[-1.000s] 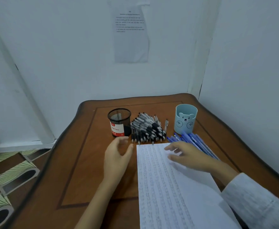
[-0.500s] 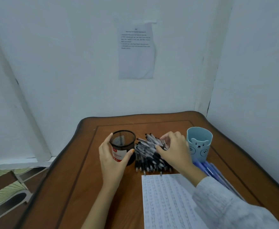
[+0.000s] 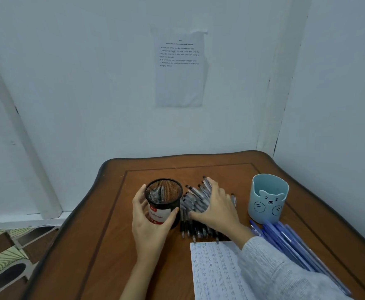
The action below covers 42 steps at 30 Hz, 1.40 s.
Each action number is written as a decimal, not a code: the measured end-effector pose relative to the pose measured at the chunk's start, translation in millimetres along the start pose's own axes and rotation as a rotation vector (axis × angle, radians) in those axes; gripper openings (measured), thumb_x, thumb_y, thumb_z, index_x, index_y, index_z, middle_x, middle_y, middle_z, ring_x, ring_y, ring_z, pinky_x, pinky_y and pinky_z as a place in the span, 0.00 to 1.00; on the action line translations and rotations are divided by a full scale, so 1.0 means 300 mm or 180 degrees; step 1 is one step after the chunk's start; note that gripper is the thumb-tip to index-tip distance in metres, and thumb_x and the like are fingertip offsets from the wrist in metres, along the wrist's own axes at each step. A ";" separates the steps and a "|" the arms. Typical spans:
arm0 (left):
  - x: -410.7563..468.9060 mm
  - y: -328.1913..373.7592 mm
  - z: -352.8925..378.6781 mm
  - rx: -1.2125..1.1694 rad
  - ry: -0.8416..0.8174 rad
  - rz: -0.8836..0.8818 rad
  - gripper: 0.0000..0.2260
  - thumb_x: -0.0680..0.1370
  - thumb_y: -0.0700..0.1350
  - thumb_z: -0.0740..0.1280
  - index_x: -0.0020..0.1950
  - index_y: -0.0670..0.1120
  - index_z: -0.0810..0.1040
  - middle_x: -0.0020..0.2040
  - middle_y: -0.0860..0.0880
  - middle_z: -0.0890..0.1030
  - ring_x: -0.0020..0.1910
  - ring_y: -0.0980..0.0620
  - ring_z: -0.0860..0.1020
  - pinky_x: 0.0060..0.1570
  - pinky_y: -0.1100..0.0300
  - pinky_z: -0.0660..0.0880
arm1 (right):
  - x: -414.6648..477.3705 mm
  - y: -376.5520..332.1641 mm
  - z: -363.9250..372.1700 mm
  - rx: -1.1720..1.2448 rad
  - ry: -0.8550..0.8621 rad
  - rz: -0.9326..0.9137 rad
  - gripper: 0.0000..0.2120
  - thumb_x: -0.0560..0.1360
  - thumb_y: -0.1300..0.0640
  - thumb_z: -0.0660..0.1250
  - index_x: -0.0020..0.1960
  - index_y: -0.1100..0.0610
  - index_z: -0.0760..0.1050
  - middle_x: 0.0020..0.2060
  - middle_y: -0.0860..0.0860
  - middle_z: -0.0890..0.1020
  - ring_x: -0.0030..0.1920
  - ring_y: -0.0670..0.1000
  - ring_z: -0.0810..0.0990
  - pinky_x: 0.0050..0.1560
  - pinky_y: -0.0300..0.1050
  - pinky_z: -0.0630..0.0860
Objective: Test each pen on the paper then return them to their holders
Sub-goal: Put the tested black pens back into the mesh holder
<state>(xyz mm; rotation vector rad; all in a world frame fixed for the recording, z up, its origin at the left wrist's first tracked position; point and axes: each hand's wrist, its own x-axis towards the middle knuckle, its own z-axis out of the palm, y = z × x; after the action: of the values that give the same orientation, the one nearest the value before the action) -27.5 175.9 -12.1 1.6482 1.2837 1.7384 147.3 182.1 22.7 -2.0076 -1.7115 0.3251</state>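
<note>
As I read the head view, the left hand [image 3: 149, 226] has its fingers [image 3: 139, 195] curled round the black mesh holder [image 3: 163, 195], upright on the table [image 3: 112, 245]. The right hand [image 3: 217, 210] lies spread, fingers extended, over the black pens [image 3: 195, 195] just beside it, beyond the paper [image 3: 214, 271].

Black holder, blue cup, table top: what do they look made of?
Black holder: wire mesh, likely metal, matte black; you can see through the lattice.
Blue cup: probably moulded plastic or silicone; smooth, even, matte wall.
Table: wood or veneer, glossy varnish; brown tone with sheen.
</note>
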 end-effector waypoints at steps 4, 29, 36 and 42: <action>-0.004 0.001 -0.001 -0.0022 -0.0028 0.0062 0.41 0.64 0.46 0.81 0.70 0.61 0.63 0.66 0.61 0.71 0.65 0.61 0.70 0.63 0.52 0.73 | -0.002 0.005 0.007 0.0242 0.0045 0.0170 0.53 0.63 0.40 0.75 0.76 0.45 0.45 0.65 0.55 0.69 0.64 0.55 0.70 0.62 0.49 0.71; -0.055 0.066 -0.036 -0.0179 -0.0022 0.0095 0.43 0.62 0.46 0.81 0.71 0.60 0.62 0.60 0.75 0.66 0.62 0.70 0.69 0.58 0.69 0.69 | -0.083 0.048 -0.057 0.1353 0.0173 0.0017 0.41 0.71 0.63 0.72 0.75 0.47 0.52 0.61 0.49 0.77 0.55 0.52 0.78 0.55 0.46 0.76; -0.157 0.150 -0.081 -0.0287 -0.0011 0.0058 0.43 0.61 0.45 0.81 0.69 0.62 0.62 0.60 0.75 0.67 0.62 0.73 0.67 0.55 0.80 0.66 | -0.154 0.072 -0.101 0.1604 0.0128 0.0133 0.33 0.73 0.62 0.71 0.73 0.56 0.61 0.54 0.49 0.79 0.52 0.49 0.79 0.54 0.46 0.77; -0.218 0.190 -0.091 -0.0366 -0.0078 -0.0126 0.44 0.61 0.46 0.82 0.68 0.66 0.60 0.60 0.71 0.68 0.60 0.73 0.67 0.56 0.71 0.69 | -0.220 0.049 -0.164 0.2147 0.0066 -0.0132 0.38 0.73 0.59 0.72 0.76 0.50 0.56 0.61 0.48 0.77 0.61 0.47 0.75 0.65 0.47 0.72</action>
<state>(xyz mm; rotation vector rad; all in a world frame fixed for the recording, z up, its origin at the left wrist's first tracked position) -23.2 86.1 2.7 1.5645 1.1748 1.7296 170.7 106.5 49.4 -1.4682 -1.3750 0.7489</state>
